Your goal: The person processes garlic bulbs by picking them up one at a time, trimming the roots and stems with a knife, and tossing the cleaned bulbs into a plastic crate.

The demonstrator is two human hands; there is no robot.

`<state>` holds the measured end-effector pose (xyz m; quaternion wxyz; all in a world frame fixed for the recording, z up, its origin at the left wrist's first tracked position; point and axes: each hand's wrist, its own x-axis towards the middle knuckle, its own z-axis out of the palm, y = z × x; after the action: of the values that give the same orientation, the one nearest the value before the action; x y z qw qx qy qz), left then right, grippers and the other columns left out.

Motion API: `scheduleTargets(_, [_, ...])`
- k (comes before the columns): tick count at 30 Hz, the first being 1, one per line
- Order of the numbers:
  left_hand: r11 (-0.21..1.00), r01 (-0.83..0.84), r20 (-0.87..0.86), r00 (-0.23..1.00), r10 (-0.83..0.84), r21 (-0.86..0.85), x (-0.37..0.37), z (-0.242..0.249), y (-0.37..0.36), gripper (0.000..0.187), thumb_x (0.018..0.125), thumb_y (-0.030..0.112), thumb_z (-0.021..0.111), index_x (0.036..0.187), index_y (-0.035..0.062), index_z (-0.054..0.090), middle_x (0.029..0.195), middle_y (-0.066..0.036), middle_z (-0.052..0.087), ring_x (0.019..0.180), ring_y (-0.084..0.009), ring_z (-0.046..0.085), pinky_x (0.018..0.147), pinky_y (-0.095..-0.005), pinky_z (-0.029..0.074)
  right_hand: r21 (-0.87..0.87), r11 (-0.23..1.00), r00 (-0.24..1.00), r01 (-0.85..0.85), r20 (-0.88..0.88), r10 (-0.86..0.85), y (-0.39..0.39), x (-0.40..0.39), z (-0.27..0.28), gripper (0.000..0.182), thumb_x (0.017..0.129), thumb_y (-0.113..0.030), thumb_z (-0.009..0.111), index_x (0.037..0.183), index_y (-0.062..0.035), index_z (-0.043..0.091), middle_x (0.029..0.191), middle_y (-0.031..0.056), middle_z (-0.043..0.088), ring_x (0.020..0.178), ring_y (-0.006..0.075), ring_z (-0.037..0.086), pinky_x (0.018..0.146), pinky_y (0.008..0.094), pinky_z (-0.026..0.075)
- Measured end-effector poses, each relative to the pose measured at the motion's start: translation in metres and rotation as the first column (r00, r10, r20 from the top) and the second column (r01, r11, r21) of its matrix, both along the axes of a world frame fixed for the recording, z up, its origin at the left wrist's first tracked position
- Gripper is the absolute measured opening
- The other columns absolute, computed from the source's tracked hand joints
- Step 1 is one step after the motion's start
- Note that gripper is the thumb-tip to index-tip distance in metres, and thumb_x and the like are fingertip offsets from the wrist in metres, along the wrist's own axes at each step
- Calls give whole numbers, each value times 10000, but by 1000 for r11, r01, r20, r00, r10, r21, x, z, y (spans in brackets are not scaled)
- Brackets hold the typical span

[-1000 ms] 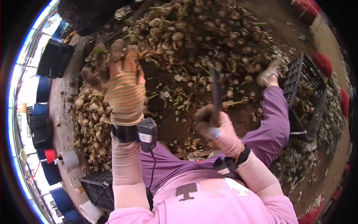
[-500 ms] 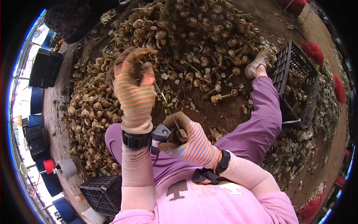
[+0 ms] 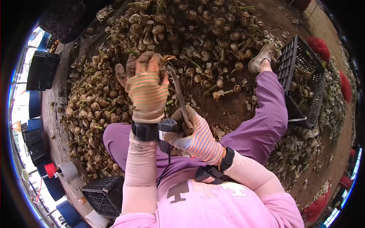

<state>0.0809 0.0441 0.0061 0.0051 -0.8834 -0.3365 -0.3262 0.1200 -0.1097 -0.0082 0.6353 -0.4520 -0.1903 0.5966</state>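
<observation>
A knife (image 3: 178, 89) with a long narrow blade points up and to the left from my right hand (image 3: 197, 133), whose gloved fingers are wrapped round its handle. My left hand (image 3: 146, 83), in a striped, soiled glove, is raised beside the blade tip. Its fingers are curled at a dry stalk or root tuft (image 3: 167, 59); the rest of that item is hidden behind the fingers. Beyond both hands lies a large heap of garlic bulbs (image 3: 205, 34) with stems, and more bulbs (image 3: 91, 114) are piled at the left.
A black crate (image 3: 291, 62) holding some bulbs stands at the right, by my shoe (image 3: 262, 59). Another black crate (image 3: 102, 195) is at the lower left. Loose skins and leaves (image 3: 300, 152) cover the ground at the right, near red bags (image 3: 318, 49).
My left hand has turned and moved slightly right and down, bringing its fingers nearer the blade. The knife blade now shows broader and more upright in my right hand.
</observation>
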Motion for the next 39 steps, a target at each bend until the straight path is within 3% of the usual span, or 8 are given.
scheduleTargets(4, [988,44,-312,950,5,150,4,-33,2,343,695,225,672,1032,209,612,1045,6,600,1090,-211,516,1061,-487,151,-59,998,1000,16,-16,-17,1,3,-10,370,706,-19,733,967,-42,472,861,20,548,790,72,523,701,220,458])
scheduleTargets(9, [975,19,-428,897,-114,-220,2,-81,4,319,688,242,658,997,175,622,1000,-62,595,985,-256,548,908,-414,372,-59,996,992,71,104,-64,2,26,-37,249,793,-219,680,878,-45,524,756,-5,551,687,57,495,598,207,417])
scheduleTargets(15, [597,-49,-398,788,-470,-801,-3,-124,-15,364,749,285,655,1080,143,598,1078,-145,570,1005,-342,542,841,-401,448,-155,923,935,352,100,-340,-1,130,-43,131,863,-199,586,903,-81,544,704,20,590,436,41,439,391,181,337])
scheduleTargets(24, [323,-63,-238,809,-538,-944,59,-196,-50,451,759,292,638,1144,65,572,1112,-169,580,1035,-335,552,884,-374,441,-118,789,797,603,122,-591,-15,208,-14,176,840,-206,614,932,-87,523,735,33,572,478,68,448,418,200,348])
scheduleTargets(26, [278,-67,-214,812,-543,-958,76,-194,-60,450,759,255,631,1153,46,566,1105,-184,586,1023,-329,565,875,-359,448,-5,723,716,691,-139,-685,-16,222,-23,176,837,-213,607,931,-96,516,747,26,558,487,62,434,423,210,342])
scheduleTargets(30, [145,214,34,660,-750,-966,114,-141,-82,349,751,210,628,1068,65,605,988,-176,610,929,-314,592,804,-345,473,-10,662,653,749,-150,-742,-2,237,-35,136,828,-220,621,876,-107,562,711,7,593,501,73,497,408,223,384])
scheduleTargets(36, [285,453,19,558,-829,-845,116,-122,-86,287,695,188,663,945,54,623,939,-159,625,874,-308,598,754,-350,486,131,719,665,683,296,-685,36,215,-55,138,804,-156,653,771,-77,545,577,-26,499,524,19,444,454,205,371])
scheduleTargets(39, [319,372,-160,399,-903,-872,107,-84,-78,205,784,151,589,976,82,585,897,-81,632,829,-262,594,791,-350,470,136,790,470,598,739,-483,47,197,-80,219,743,-221,663,789,-43,544,614,102,568,609,282,604,576,370,470])
